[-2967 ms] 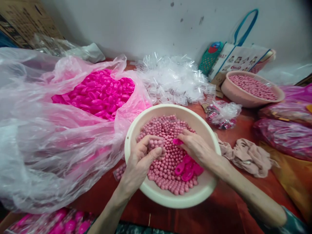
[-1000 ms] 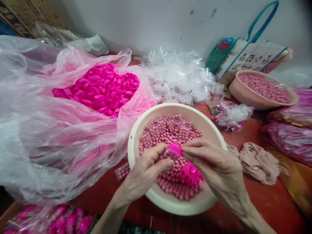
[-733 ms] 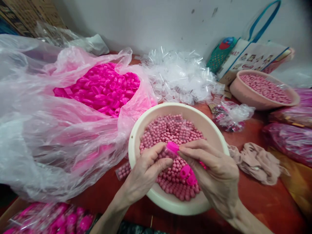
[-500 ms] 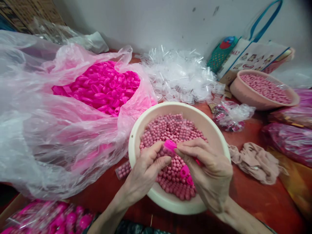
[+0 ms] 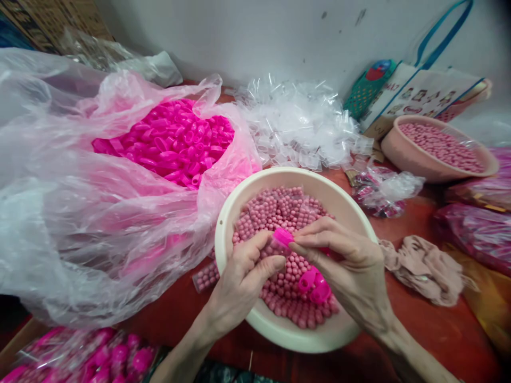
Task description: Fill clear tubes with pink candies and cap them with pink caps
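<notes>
Over a cream basin (image 5: 225, 223) of pink beads (image 5: 275, 213), my left hand (image 5: 241, 276) is closed on a small clear plastic container (image 5: 276, 247) with beads inside. At its upper end sits a bright pink cap (image 5: 282, 237). My right hand (image 5: 347, 266) pinches that cap's right side between thumb and fingertips. Below the right hand, several loose pink caps (image 5: 315, 284) lie on the beads. Some filled clear packs rest on the far side of the heap. The lower part of the held container is hidden by my left fingers.
A plastic bag (image 5: 99, 207) spills open with pink caps (image 5: 171, 141) at left. Clear empty containers (image 5: 299, 122) are piled behind the basin. To the right stand another bead bowl (image 5: 423, 151) and a crumpled cloth (image 5: 429, 268). Bagged pink pieces (image 5: 96, 356) sit front left.
The view has shifted slightly, so everything sits a little further right. My right hand has moved slightly away from the loose caps, showing more of them. Both hands keep their grip.
</notes>
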Action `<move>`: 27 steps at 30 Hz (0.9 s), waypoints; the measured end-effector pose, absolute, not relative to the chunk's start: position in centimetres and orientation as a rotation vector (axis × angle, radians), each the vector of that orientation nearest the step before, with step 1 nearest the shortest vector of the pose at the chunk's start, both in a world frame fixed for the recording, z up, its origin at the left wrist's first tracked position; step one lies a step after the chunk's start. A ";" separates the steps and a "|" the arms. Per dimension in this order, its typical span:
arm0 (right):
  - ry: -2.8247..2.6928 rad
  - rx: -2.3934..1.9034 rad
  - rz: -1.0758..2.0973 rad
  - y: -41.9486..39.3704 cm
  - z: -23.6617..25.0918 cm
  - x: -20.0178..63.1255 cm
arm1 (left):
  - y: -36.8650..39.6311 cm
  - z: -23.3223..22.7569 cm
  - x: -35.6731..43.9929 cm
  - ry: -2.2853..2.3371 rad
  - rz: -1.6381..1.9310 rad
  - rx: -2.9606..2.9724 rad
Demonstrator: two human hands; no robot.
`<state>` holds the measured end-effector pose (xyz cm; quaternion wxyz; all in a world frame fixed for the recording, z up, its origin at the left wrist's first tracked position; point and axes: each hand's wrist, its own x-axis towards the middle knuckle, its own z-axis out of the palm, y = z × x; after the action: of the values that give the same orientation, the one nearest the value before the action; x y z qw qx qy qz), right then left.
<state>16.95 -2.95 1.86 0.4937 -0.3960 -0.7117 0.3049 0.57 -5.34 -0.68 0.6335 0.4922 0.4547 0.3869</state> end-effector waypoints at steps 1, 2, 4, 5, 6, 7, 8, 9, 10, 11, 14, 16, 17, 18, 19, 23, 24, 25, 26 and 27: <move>-1.735 -0.953 0.749 -2.9 2.0 17.1 | -5.3 -0.7 0.5 1.031 0.876 1.131; -1.756 -0.949 0.741 -2.8 2.1 17.2 | -5.3 -0.7 0.5 1.025 0.866 1.141; -1.811 -0.937 0.697 -2.8 2.4 17.3 | -5.3 -0.7 0.5 1.029 0.844 1.170; -1.842 -0.933 0.668 -2.8 2.4 17.3 | -5.3 -0.7 0.5 1.038 0.837 1.182; -1.874 -0.934 0.637 -2.9 2.4 17.3 | -5.3 -0.8 0.5 1.045 0.839 1.188; -1.903 -0.942 0.600 -3.0 2.3 17.2 | -5.2 -0.8 0.6 1.046 0.850 1.186; -1.929 -0.960 0.562 -3.1 2.1 17.2 | -5.2 -0.8 0.7 1.043 0.872 1.178; -1.957 -0.982 0.521 -3.2 1.8 17.1 | -5.2 -0.8 0.7 1.039 0.900 1.166; -1.984 -1.009 0.479 -3.4 1.5 17.0 | -5.2 -0.8 0.8 1.038 0.931 1.153; -2.010 -1.029 0.437 -3.5 1.1 16.9 | -5.2 -0.8 0.9 1.042 0.962 1.142; -2.102 -1.051 0.328 -4.0 0.3 16.8 | -5.2 -0.6 1.0 1.066 1.005 1.111; -2.187 -1.056 0.253 -4.2 0.1 16.7 | -5.3 -0.5 0.9 1.076 1.001 1.102; -2.220 -1.062 0.214 -4.3 0.0 16.6 | -5.3 -0.4 0.9 1.078 0.992 1.100; -2.234 -1.072 0.171 -4.4 0.0 16.4 | -5.4 -0.4 0.8 1.078 0.980 1.101; -2.233 -1.078 0.124 -4.4 -0.1 16.3 | -5.4 -0.5 0.7 1.075 0.970 1.102; -2.167 -1.036 -0.121 -4.3 -0.3 15.5 | -5.3 -0.6 0.6 1.003 0.986 1.063; -2.161 -1.002 -0.182 -4.3 -0.3 15.4 | -5.3 -0.7 0.6 0.971 1.001 1.048; -2.155 -0.968 -0.228 -4.3 -0.3 15.3 | -5.3 -0.7 0.6 0.941 1.014 1.030; -2.150 -0.937 -0.261 -4.3 -0.2 15.2 | -5.3 -0.7 0.6 0.915 1.021 1.015; -2.146 -0.911 -0.284 -4.2 -0.2 15.2 | -5.3 -0.8 0.6 0.894 1.024 1.002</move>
<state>15.22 -4.24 -0.15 0.3862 -0.3578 -0.8428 -0.1114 0.61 -5.27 -0.76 0.6643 0.4434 0.3960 0.4531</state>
